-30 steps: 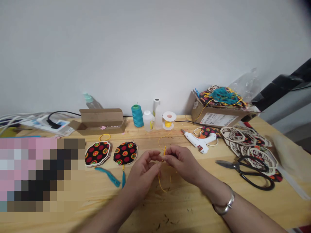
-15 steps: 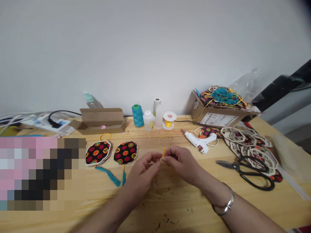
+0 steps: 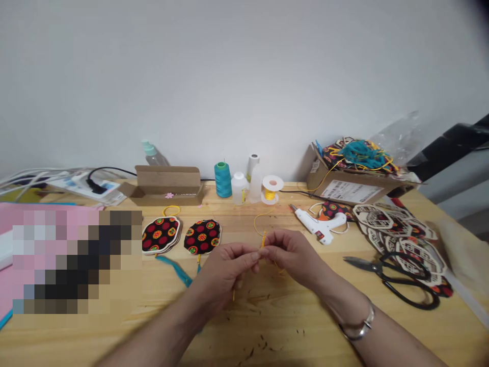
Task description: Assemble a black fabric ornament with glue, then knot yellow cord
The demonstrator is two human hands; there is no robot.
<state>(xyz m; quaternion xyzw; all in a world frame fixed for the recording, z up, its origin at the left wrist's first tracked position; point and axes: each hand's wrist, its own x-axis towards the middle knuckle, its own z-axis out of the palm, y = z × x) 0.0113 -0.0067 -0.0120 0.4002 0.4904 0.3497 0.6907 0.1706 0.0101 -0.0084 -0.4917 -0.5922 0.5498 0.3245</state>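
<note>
Above the middle of the table, my left hand (image 3: 231, 265) and my right hand (image 3: 288, 255) meet fingertip to fingertip. Both are closed in a pinch on a yellow cord (image 3: 263, 237), whose short upright part pokes up between them. From there a thin strand curves back toward a white spool of yellow cord (image 3: 270, 194). A bit of yellow also hangs below my left hand. Left of my hands lie a patterned fabric piece (image 3: 202, 237) and a stack of similar pieces (image 3: 160, 234), both with teal tassels. How the cord runs inside the fingers is hidden.
Black-handled scissors (image 3: 382, 269) and a white glue gun (image 3: 321, 224) lie to the right, beside piled octagonal pieces (image 3: 412, 239). Behind stand a teal thread cone (image 3: 222, 181), a bottle (image 3: 239, 189), an open cardboard box (image 3: 168, 177) and a filled carton (image 3: 344, 191).
The view has shifted slightly, so everything sits a little further right. My hands stay together on the yellow cord, and a yellow end now shows below my left hand.
</note>
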